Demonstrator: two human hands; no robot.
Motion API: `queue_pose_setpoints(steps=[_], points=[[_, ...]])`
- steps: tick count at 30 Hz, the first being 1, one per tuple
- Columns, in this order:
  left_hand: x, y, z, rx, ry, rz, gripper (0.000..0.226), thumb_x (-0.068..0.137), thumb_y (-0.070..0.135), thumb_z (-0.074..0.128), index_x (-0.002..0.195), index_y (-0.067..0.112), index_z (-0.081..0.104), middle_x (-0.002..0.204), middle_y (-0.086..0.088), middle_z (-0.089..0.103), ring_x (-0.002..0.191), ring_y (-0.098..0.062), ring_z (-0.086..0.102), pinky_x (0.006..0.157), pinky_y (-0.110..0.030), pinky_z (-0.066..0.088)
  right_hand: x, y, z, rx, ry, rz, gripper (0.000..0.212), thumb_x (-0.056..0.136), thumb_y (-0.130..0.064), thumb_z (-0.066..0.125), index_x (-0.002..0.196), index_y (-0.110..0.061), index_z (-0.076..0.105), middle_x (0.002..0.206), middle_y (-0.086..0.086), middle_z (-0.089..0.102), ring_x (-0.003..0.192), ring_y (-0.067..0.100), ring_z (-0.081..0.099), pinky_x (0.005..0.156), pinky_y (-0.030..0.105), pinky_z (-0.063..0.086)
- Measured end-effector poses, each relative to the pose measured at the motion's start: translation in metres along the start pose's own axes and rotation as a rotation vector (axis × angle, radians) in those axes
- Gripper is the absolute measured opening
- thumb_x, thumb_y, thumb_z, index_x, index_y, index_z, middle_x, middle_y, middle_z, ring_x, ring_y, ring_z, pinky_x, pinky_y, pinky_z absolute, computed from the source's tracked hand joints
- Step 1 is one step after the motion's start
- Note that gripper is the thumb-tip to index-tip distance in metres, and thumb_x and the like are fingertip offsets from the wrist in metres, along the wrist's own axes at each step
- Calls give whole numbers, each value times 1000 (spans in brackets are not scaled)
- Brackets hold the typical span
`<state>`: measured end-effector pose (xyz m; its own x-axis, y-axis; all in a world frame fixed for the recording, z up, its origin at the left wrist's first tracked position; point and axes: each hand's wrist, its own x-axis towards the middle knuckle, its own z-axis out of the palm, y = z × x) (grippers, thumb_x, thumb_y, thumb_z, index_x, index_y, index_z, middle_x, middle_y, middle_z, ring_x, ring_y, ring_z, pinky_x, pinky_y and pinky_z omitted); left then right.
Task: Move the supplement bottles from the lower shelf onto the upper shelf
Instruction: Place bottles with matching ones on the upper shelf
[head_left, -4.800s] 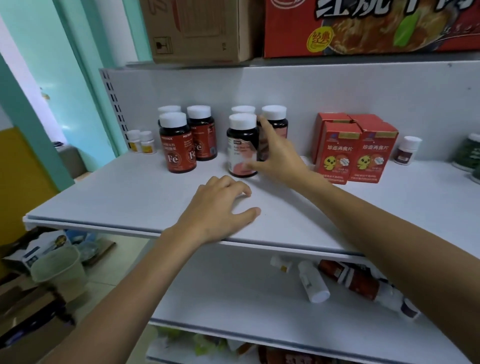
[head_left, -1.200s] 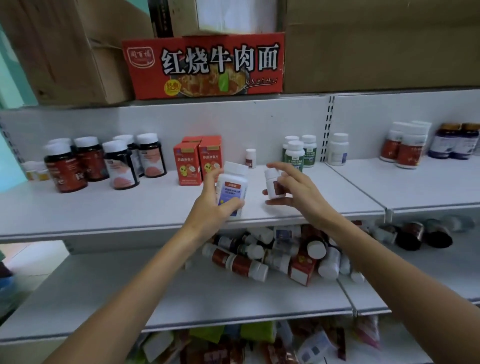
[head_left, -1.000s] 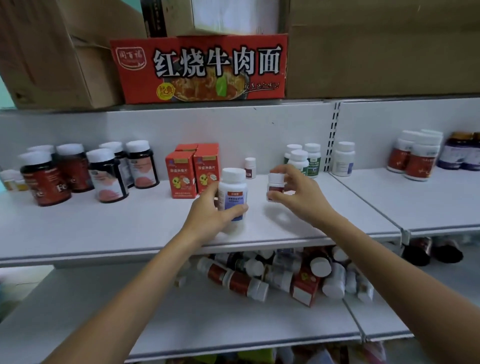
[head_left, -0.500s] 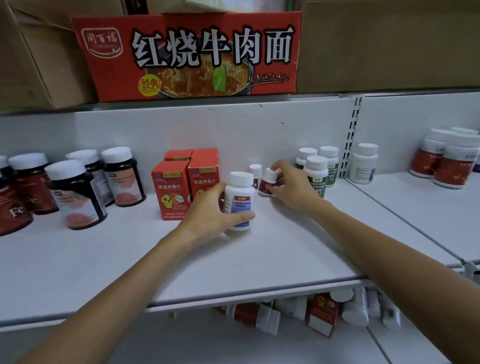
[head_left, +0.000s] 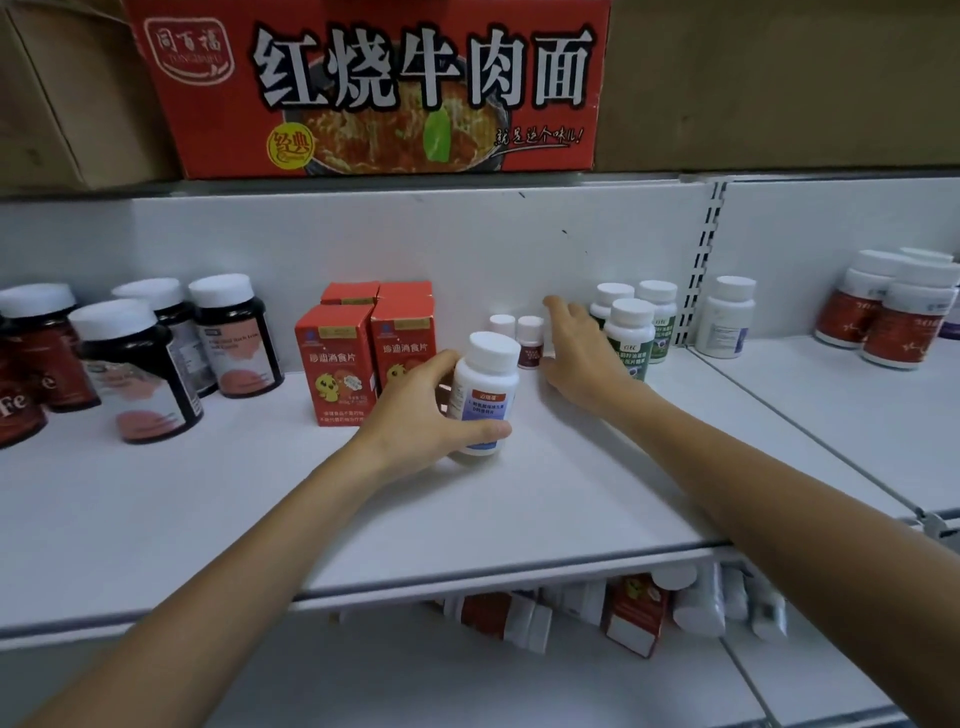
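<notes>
My left hand (head_left: 415, 415) grips a white bottle with a blue label (head_left: 485, 395), which stands upright on the upper shelf (head_left: 208, 499). My right hand (head_left: 579, 353) rests with relaxed fingers just right of a small dark-red bottle (head_left: 530, 343), apart from it or barely touching. That small bottle stands beside a matching one (head_left: 502, 326) at the back wall. On the lower shelf (head_left: 467, 686) lie several tipped bottles (head_left: 498, 621) and a red box, partly hidden by the upper shelf's edge.
Two pairs of red boxes (head_left: 332, 364) stand left of my left hand, dark jars (head_left: 228, 332) further left. Green-label bottles (head_left: 631, 338) sit right behind my right hand, a white bottle (head_left: 727, 317) and red-label bottles (head_left: 883, 317) beyond. A noodle carton (head_left: 374, 88) tops the shelf above.
My right hand has set the small dark-red bottle down by the back wall and let go of it. My left hand has kept its grip on the white bottle on the shelf.
</notes>
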<state>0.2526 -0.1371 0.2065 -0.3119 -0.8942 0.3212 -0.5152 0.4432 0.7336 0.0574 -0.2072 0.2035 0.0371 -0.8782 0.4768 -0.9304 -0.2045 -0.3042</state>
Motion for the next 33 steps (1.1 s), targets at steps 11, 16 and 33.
queue_pose_setpoints(steps=[11,16,33], points=[[-14,66,65,-162,181,-14,56,65,27,82,109,19,47,101,11,59,95,-9,60,78,-19,48,-74,36,-83,583,106,-178,19,93,-16,55,109,-10,62,96,-1,64,84,7,60,71,11,47],[-17,109,124,-180,239,2,55,66,30,81,109,18,49,105,6,62,98,-10,60,83,-24,50,-112,88,-120,728,43,-146,16,93,-16,55,108,-14,60,96,1,68,87,11,66,71,32,57],[6,188,243,-162,242,29,51,65,24,82,104,23,49,95,18,59,82,2,57,62,-8,46,-154,196,-175,746,-20,-152,54,75,-24,77,119,-32,46,103,-14,64,87,-1,65,74,21,51]])
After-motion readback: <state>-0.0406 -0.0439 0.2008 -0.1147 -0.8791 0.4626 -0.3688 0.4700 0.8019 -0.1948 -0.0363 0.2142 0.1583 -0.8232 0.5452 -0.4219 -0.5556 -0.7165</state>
